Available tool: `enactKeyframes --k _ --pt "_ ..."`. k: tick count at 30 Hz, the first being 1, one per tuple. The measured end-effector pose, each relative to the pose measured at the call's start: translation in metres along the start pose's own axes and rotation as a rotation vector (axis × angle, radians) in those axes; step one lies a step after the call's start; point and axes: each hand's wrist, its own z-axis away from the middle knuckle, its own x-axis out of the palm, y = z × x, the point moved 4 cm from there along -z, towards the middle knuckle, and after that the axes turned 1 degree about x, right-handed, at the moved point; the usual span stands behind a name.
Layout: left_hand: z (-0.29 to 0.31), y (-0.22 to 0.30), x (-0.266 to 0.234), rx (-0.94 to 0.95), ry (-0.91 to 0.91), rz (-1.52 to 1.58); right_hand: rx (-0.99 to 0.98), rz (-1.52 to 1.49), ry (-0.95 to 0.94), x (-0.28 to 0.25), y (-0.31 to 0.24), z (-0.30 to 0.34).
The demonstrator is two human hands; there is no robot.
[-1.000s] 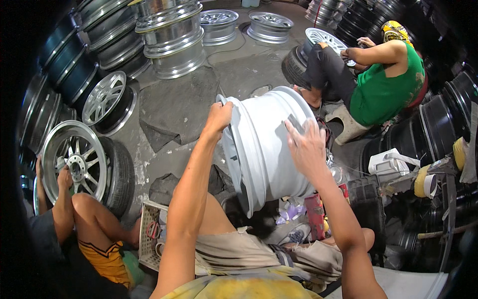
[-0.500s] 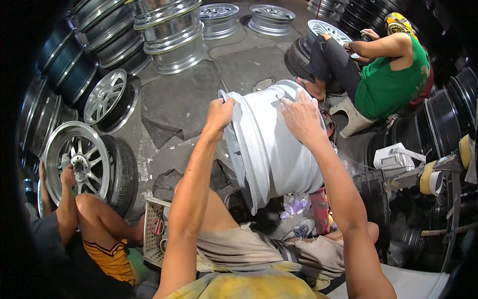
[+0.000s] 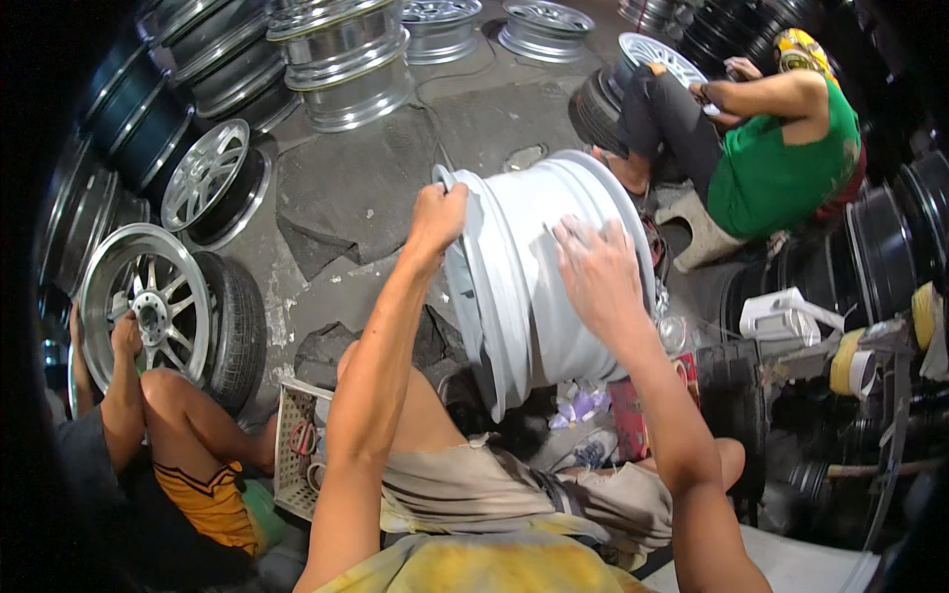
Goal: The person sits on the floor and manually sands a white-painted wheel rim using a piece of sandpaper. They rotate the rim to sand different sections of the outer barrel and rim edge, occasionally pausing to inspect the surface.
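Observation:
A light grey wheel rim [image 3: 514, 267] is tilted on its side in front of me, its broad barrel facing up. My left hand [image 3: 438, 212] is closed round the edge of its near-left flange. On the barrel, my right hand [image 3: 599, 272] presses down with bent, whitish, dusty fingers. A small dark edge shows by the fingertips; what it belongs to is hidden under the hand.
To the left, a co-worker's hand [image 3: 127, 334] touches a silver wheel [image 3: 148, 306] beside a tyre [image 3: 229, 331]. A person in a green top [image 3: 786, 163] sits at the right with another wheel. Stacked rims [image 3: 341, 69] stand behind. A plastic basket [image 3: 295, 445] holds scissors near my left arm.
My right hand has slid down the barrel, away from the far flange toward me. My left hand keeps its grip on the rim. The view has shifted slightly.

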Motion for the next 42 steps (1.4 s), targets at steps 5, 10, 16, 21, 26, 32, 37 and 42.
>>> enactKeyframes --k 5,10,16,21,26,32,37,42 --pt "-0.009 0.005 -0.002 -0.025 -0.05 -0.006 0.065 0.103 -0.062 0.005 0.008 -0.049" --pt "0.002 0.007 -0.003 -0.039 -0.014 0.018 0.093 -0.022 0.041 -0.007 -0.012 -0.004" --pt "0.01 0.029 0.001 -0.068 -0.047 0.05 0.067 0.106 0.115 0.022 0.001 -0.025" --pt "0.001 0.004 -0.003 -0.072 -0.072 0.081 0.071 -0.097 0.208 0.009 -0.01 0.012" --pt "-0.007 0.01 -0.001 -0.046 -0.091 0.041 0.157 -0.08 0.141 0.023 0.01 -0.033" --pt "-0.004 -0.001 -0.01 -0.075 -0.039 0.087 0.132 -0.156 0.182 0.008 -0.008 0.015" --pt "-0.003 0.013 0.0 -0.058 -0.083 0.048 0.217 -0.033 -0.084 0.038 0.006 -0.056" --pt "-0.011 0.005 -0.01 -0.053 -0.075 0.097 0.031 -0.067 0.251 -0.001 -0.002 0.06"
